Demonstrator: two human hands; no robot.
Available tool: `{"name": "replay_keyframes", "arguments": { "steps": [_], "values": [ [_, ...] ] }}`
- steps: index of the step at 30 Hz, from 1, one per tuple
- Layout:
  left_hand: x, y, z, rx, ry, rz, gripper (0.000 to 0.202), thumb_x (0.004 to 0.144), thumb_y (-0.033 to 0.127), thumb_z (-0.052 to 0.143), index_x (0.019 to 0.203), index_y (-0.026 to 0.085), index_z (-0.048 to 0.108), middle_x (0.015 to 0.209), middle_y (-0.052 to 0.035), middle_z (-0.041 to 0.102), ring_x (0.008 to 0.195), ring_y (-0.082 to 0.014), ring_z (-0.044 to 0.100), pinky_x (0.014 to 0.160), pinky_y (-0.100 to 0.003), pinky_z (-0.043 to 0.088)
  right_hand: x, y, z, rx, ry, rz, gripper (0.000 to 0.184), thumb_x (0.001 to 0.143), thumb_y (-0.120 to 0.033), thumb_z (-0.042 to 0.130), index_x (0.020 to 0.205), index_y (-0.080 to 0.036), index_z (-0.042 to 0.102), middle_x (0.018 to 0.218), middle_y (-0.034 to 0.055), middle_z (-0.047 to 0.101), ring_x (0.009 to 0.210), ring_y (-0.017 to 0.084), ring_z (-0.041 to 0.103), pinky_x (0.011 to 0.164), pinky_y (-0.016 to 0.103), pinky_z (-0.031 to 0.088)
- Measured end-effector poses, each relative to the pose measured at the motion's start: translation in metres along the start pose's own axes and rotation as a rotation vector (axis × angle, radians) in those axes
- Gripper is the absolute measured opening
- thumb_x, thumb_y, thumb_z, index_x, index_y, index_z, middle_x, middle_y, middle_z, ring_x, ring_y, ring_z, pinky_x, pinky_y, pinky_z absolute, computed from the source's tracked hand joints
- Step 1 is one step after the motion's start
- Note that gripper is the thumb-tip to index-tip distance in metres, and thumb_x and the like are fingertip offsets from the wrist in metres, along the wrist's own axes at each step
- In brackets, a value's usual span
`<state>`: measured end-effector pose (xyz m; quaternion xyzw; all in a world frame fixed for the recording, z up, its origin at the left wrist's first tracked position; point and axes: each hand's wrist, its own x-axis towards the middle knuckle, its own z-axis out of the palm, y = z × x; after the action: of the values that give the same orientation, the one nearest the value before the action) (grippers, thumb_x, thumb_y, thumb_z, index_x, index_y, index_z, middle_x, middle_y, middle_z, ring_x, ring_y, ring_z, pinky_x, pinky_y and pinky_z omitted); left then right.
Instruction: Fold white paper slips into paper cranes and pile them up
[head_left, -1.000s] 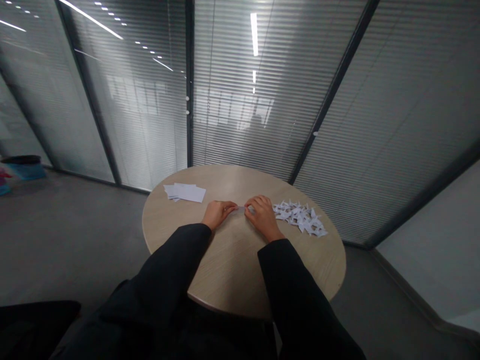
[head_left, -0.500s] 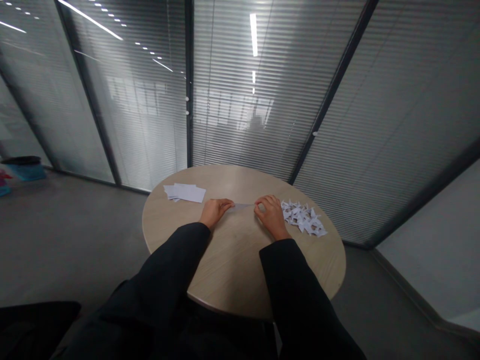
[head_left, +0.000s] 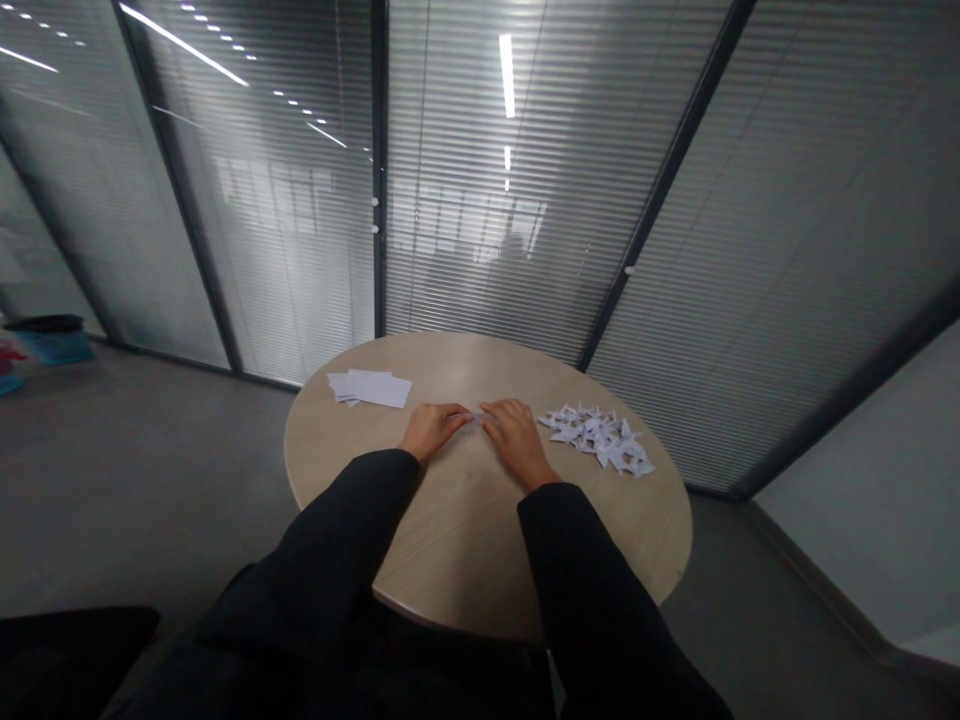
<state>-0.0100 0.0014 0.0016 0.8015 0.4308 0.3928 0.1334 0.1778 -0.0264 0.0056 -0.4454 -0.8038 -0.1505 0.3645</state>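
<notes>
Paper (head_left: 475,418), one small pale piece, sits between the fingertips of the two hands, near the middle of the round wooden table (head_left: 457,530). The left hand (head_left: 433,430) has its thumb and forefinger pinched together on the paper's left end. The right hand (head_left: 517,438) reaches in from the other side, palm down, its fingers close together and their tips at the paper's right end; whether they clamp it or only press on it, I cannot tell. The piece is mostly hidden by the fingers (its exact shape is too small to make out).

Beyond the left hand, near the table's far left edge, lies a loose stack of white sheets (head_left: 381,388), its edges unevenly lined up. Just beside the right hand, on its outer side, spreads a pile of pointed, folded white shapes (head_left: 600,438). Dark sleeves (head_left: 367,500) cover both arms. Behind the table stand glass panels with blinds (head_left: 480,275).
</notes>
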Motion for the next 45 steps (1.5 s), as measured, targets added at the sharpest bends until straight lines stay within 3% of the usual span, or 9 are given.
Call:
{"name": "replay_keyframes", "arguments": {
  "steps": [3, 11, 30, 41, 45],
  "values": [
    [-0.001, 0.002, 0.0, 0.006, -0.01, 0.035, 0.026, 0.09, 0.036, 0.053, 0.097, 0.022, 0.074, 0.096, -0.0041, 0.075, 0.088, -0.0191, 0.069, 0.081, -0.026, 0.048, 0.001, -0.003, 0.002, -0.026, -0.061, -0.013, 0.026, 0.097, -0.026, 0.043, 0.093, -0.02, 0.068, 0.091, 0.0073, 0.07, 0.092, 0.023, 0.058, 0.094, 0.039, 0.037],
    [0.0, -0.001, 0.001, -0.063, 0.006, 0.115, 0.024, 0.088, 0.032, 0.053, 0.096, 0.02, 0.073, 0.098, -0.0047, 0.074, 0.09, -0.0184, 0.068, 0.083, -0.026, 0.048, 0.002, -0.006, -0.002, -0.092, -0.1, -0.015, 0.027, 0.097, -0.023, 0.042, 0.09, -0.019, 0.067, 0.088, 0.0079, 0.069, 0.089, 0.022, 0.057, 0.089, 0.036, 0.037],
    [0.002, -0.003, -0.011, -0.003, 0.02, 0.026, 0.025, 0.088, 0.033, 0.053, 0.096, 0.019, 0.073, 0.096, -0.0058, 0.075, 0.087, -0.0198, 0.068, 0.079, -0.027, 0.047, -0.002, 0.015, -0.006, -0.154, 0.019, 0.039, 0.027, 0.097, -0.024, 0.042, 0.085, -0.02, 0.066, 0.085, 0.007, 0.068, 0.086, 0.023, 0.054, 0.086, 0.036, 0.035],
    [0.006, -0.02, -0.015, 0.009, 0.134, -0.062, 0.023, 0.086, 0.034, 0.056, 0.092, 0.02, 0.074, 0.086, -0.0067, 0.075, 0.08, -0.0195, 0.069, 0.076, -0.028, 0.048, -0.006, 0.027, -0.01, -0.153, 0.075, 0.081, 0.029, 0.096, -0.026, 0.04, 0.085, -0.02, 0.066, 0.082, 0.0082, 0.067, 0.084, 0.024, 0.054, 0.082, 0.038, 0.036],
    [0.009, -0.026, -0.013, -0.14, 0.29, -0.22, 0.021, 0.085, 0.031, 0.057, 0.091, 0.017, 0.072, 0.089, -0.009, 0.074, 0.083, -0.0194, 0.068, 0.08, -0.03, 0.05, -0.008, 0.036, -0.01, -0.028, 0.142, 0.253, 0.027, 0.093, -0.029, 0.041, 0.082, -0.019, 0.065, 0.083, 0.0106, 0.067, 0.084, 0.025, 0.055, 0.08, 0.038, 0.039]
  ]
}}
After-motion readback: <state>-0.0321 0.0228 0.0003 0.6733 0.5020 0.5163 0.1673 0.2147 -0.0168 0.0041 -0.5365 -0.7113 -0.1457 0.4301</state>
